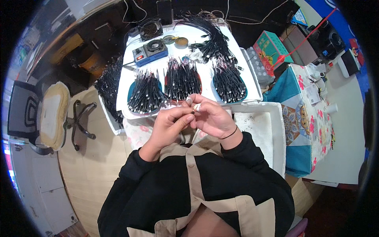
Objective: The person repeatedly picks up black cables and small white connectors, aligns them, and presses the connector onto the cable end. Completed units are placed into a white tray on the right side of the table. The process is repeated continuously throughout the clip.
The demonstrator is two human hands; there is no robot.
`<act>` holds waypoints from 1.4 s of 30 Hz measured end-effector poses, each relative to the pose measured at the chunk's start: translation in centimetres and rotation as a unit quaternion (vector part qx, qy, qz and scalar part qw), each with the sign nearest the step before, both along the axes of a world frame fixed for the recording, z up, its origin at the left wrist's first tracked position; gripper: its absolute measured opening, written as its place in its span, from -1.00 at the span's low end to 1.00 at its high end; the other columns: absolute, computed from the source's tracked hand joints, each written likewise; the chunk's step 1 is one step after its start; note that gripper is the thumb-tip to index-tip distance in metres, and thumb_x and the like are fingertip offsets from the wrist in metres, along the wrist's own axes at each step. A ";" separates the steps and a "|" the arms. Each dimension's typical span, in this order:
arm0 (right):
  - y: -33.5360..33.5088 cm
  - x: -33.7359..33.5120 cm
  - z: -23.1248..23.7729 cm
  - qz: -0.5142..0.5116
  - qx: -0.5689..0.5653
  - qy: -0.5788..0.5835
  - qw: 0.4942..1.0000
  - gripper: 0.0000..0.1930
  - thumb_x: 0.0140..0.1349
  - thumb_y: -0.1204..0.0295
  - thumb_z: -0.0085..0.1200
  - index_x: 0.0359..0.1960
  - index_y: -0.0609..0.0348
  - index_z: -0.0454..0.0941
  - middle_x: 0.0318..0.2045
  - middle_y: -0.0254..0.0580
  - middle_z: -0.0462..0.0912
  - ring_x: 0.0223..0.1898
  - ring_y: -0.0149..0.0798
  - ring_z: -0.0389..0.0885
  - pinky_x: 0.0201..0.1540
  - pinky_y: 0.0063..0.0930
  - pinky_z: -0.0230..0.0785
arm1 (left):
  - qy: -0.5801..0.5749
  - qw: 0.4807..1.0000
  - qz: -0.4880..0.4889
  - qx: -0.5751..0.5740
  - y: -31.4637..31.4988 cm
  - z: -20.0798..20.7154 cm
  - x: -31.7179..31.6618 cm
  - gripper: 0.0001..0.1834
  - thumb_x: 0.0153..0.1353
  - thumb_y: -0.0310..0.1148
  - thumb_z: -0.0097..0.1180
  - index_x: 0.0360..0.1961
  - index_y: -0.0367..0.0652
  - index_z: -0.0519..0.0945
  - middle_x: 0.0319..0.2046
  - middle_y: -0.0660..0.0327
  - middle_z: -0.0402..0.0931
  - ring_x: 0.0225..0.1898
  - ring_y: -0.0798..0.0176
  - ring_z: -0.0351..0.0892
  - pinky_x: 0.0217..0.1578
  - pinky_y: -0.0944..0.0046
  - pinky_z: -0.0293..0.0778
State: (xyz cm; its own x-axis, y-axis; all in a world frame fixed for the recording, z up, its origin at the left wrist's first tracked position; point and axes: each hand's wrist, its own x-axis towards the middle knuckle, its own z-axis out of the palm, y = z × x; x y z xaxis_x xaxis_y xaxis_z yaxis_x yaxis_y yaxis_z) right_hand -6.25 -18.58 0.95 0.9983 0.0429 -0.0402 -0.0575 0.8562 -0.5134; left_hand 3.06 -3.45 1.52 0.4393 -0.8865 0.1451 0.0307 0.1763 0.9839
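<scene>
My left hand [172, 123] and my right hand [215, 119] meet over my lap at the table's near edge. Both are closed, fingertips pinched together around a tiny dark and orange piece [194, 111], too small to name. White covering wraps at least one fingertip of my right hand. Just beyond stand three bunches of short black cables with metal plug ends: a left bunch [146, 93], a middle bunch [182, 81] in a red-rimmed holder, and a right bunch [229, 83] in a blue-rimmed one.
On the white table [134, 65] are a blue box with a fan and lit red switch [150, 52], a roll of tape [181, 42] and a large cable heap [213, 39]. White foam boxes [278, 138] flank my lap. An office chair [51, 116] stands left.
</scene>
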 end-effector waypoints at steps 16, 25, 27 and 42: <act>-13.7 0.3 -4.6 -0.308 -0.852 0.266 0.330 -0.86 0.01 0.43 0.17 -0.52 0.22 0.50 -0.49 -0.04 0.56 -0.39 0.05 0.55 -0.32 -0.16 0.40 | 0.169 0.983 0.070 -0.003 -4.3 -2.9 1.6 -0.82 0.31 -0.50 -0.04 -0.22 -0.43 0.54 -0.50 0.15 0.54 -0.62 0.50 0.24 -0.59 0.52 0.18; -11.8 -0.5 -1.7 -0.398 -0.787 0.198 0.429 -0.90 0.03 0.49 0.15 -0.45 0.24 0.53 -0.48 -0.11 0.58 -0.44 -0.18 0.57 -0.38 -0.37 0.42 | 0.188 0.977 0.096 -0.018 -4.0 -2.3 1.5 -0.80 0.30 -0.45 0.01 -0.16 -0.37 0.56 -0.37 0.14 0.60 -0.44 0.48 0.49 -0.46 0.54 0.38; -9.3 -1.3 -0.4 -0.393 -0.704 0.151 0.572 -0.89 0.06 0.50 0.16 -0.38 0.26 0.53 -0.49 -0.22 0.57 -0.46 -0.37 0.55 -0.39 -0.52 0.39 | 0.208 0.971 0.115 -0.041 -4.4 -1.7 1.3 -0.79 0.31 -0.47 0.00 -0.14 -0.39 0.56 -0.29 0.09 0.61 -0.34 0.41 0.56 -0.35 0.49 0.48; -0.8 -2.7 2.1 -0.160 -0.535 0.012 0.829 -0.88 0.20 0.49 0.13 -0.30 0.32 0.54 -0.44 -0.40 0.57 -0.44 -0.59 0.44 -0.40 -0.67 0.33 | 0.130 0.984 0.098 -0.072 -1.8 1.4 -1.1 -0.80 0.32 -0.48 -0.04 -0.19 -0.39 0.57 -0.15 0.01 0.59 -0.21 0.29 0.61 -0.14 0.33 0.54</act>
State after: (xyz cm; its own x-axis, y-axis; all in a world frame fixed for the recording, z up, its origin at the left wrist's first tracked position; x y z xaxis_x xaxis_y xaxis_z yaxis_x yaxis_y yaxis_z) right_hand -8.98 -19.41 3.04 0.9497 -0.2981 0.0958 0.0634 -0.1166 -0.9912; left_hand 1.93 -5.24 2.91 0.6393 -0.7590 0.1233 0.2300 0.3417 0.9112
